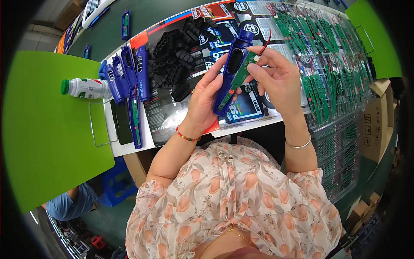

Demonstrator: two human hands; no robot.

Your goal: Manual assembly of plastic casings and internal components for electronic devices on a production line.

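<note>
My left hand is wrapped round a long blue plastic housing, held tilted above the table. A black oval part sits in the housing's upper half. A narrow green circuit board lies lengthwise along the housing; whether it is seated cannot be told. My right hand pinches the board's upper end between thumb and fingers. From that end rises a red wire with a white connector. Black plastic parts are heaped just left of the housing.
Several blue housings lie at the left beside a white bottle with a green cap. Clear trays at the right hold rows of green circuit boards. Green panels flank the table. A cardboard box stands at far right.
</note>
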